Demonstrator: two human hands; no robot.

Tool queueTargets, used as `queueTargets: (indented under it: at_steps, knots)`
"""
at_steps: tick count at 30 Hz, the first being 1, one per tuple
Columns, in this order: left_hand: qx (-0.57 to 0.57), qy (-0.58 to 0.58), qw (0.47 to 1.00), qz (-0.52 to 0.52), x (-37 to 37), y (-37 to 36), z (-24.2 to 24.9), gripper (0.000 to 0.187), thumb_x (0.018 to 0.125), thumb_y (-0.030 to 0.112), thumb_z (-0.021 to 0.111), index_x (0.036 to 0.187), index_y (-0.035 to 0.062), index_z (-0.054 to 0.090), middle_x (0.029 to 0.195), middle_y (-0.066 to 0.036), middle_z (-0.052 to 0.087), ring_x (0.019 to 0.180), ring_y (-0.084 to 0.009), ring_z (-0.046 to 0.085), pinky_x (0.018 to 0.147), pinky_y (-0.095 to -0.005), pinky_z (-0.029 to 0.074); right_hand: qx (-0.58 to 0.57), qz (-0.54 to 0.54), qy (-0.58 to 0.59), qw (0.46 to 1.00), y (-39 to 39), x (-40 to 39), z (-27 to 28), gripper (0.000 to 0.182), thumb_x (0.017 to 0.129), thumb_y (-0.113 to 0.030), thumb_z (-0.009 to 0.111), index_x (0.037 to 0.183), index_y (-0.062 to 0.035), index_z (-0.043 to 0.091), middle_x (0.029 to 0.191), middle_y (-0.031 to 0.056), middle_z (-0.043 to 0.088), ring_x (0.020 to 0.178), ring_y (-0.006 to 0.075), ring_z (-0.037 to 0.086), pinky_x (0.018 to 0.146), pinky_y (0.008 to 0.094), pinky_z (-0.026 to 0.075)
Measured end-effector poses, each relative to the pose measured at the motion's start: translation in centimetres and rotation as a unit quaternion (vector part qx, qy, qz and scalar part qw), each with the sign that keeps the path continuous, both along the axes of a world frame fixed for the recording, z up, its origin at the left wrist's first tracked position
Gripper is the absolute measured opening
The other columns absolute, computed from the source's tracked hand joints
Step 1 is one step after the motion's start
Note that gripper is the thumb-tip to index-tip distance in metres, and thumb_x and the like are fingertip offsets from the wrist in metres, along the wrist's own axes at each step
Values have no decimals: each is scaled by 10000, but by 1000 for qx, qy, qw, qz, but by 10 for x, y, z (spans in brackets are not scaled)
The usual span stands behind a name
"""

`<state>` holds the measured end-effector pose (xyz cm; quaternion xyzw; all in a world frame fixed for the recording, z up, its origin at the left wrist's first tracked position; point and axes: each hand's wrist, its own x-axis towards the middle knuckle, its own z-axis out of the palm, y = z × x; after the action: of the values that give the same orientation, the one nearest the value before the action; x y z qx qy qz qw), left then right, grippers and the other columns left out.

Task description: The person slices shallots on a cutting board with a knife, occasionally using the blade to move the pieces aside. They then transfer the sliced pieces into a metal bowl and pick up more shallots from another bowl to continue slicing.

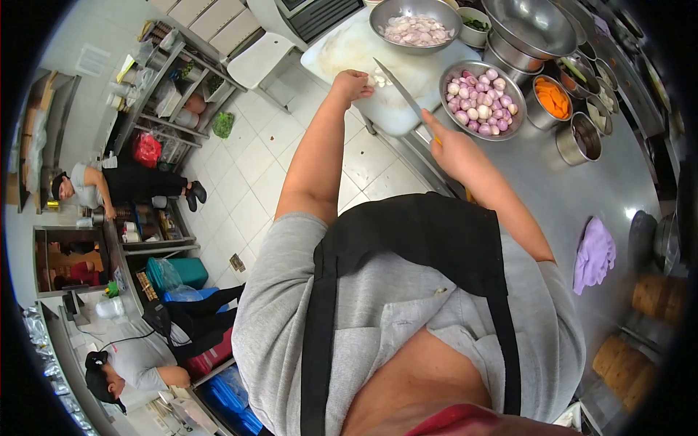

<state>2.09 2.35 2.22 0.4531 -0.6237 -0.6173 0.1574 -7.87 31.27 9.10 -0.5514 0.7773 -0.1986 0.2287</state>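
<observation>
My right hand (452,150) is closed round the yellow handle of a kitchen knife (398,90). The blade points away to the upper left, over the white cutting board (331,52). At the board's left edge my left hand (354,85) has its fingers bent and drawn together, beside small pale chopped pieces (379,78); whatever may be between the fingertips is hidden. Close to the knife, on the right, a metal bowl holds peeled shallots (481,102). Behind the board's pieces stands another metal bowl of sliced shallots (418,31).
A pot of orange carrot slices (552,99), a metal pot (579,139) and stacked steel bowls (520,25) crowd the right side. A purple cloth (594,254) lies on the steel counter (538,211). Two other people (138,182) are by the shelves on the left.
</observation>
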Motion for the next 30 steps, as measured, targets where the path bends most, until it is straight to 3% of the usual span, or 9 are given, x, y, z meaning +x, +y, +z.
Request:
queueTargets:
  at_steps: [8, 11, 13, 16, 20, 22, 25, 26, 30]
  knots:
    - [-94, -54, 994, -11, -7, 3, 2, 277, 856, 97, 614, 1101, -29, 579, 897, -104, 656, 720, -153, 634, 660, -245, 543, -35, -26, -32, 999, 7, -2, -6, 605, 869, -125, 495, 1436, -201, 297, 643, 243, 532, 614, 368, 551, 649, 433, 439]
    - [-125, -24, 992, 0, -10, 4, -3, 231, 824, 102, 633, 1034, 4, 629, 845, -90, 665, 701, -160, 635, 612, -270, 530, -76, -45, -54, 995, 5, -5, -24, 589, 889, -145, 497, 1440, -205, 298, 630, 165, 535, 533, 273, 534, 566, 380, 453]
    - [-203, -62, 977, 6, -15, -1, -7, 202, 813, 121, 651, 987, 19, 658, 832, -71, 670, 716, -157, 625, 666, -277, 508, -2, -119, -312, 942, 6, -4, -18, 591, 896, -172, 489, 1448, -200, 281, 673, 95, 542, 506, 192, 546, 498, 335, 471]
    - [-256, -40, 965, 29, -11, -1, -11, 200, 812, 135, 647, 980, 29, 670, 853, -70, 679, 746, -161, 634, 710, -285, 492, -25, -138, -412, 901, 5, -5, -29, 593, 905, -167, 492, 1455, -202, 274, 678, 19, 484, 464, 107, 472, 423, 266, 424]
    - [-304, -10, 948, 94, -10, -4, -22, 195, 833, 123, 614, 984, 14, 670, 849, -97, 682, 763, -182, 642, 726, -290, 493, -34, -134, -449, 883, 0, -1, -40, 599, 925, -144, 468, 1469, -194, 223, 682, 8, 494, 470, 99, 465, 418, 257, 413]
    - [-322, 76, 937, 110, -15, -8, -32, 247, 858, 126, 579, 1064, 2, 636, 973, -160, 658, 893, -239, 632, 808, -322, 483, -45, -127, -465, 875, -7, 2, -46, 617, 921, -146, 472, 1474, -192, 202, 687, 10, 492, 472, 102, 469, 417, 262, 414]
    - [-376, 30, 919, 113, -28, 10, -42, 379, 895, 167, 550, 1207, -48, 536, 1139, -207, 595, 1063, -283, 574, 925, -341, 431, -42, -126, -476, 869, -18, 10, -48, 628, 917, -148, 477, 1476, -188, 194, 688, 14, 492, 472, 105, 469, 420, 267, 417]
    - [-392, 14, 917, 73, -29, 13, -40, 426, 877, 157, 559, 1237, -58, 487, 1287, -243, 471, 1158, -365, 476, 1002, -396, 374, -42, -128, -475, 870, -22, 12, -50, 628, 917, -148, 477, 1476, -188, 194, 688, 14, 492, 472, 105, 469, 420, 267, 417]
    - [-431, -3, 901, 56, -36, 25, -40, 423, 878, 135, 548, 1233, -83, 478, 1277, -247, 476, 1171, -375, 463, 1018, -396, 360, -34, -113, -489, 864, -38, 22, -57, 609, 899, -143, 484, 1461, -190, 253, 721, 48, 500, 448, 137, 472, 405, 292, 423]
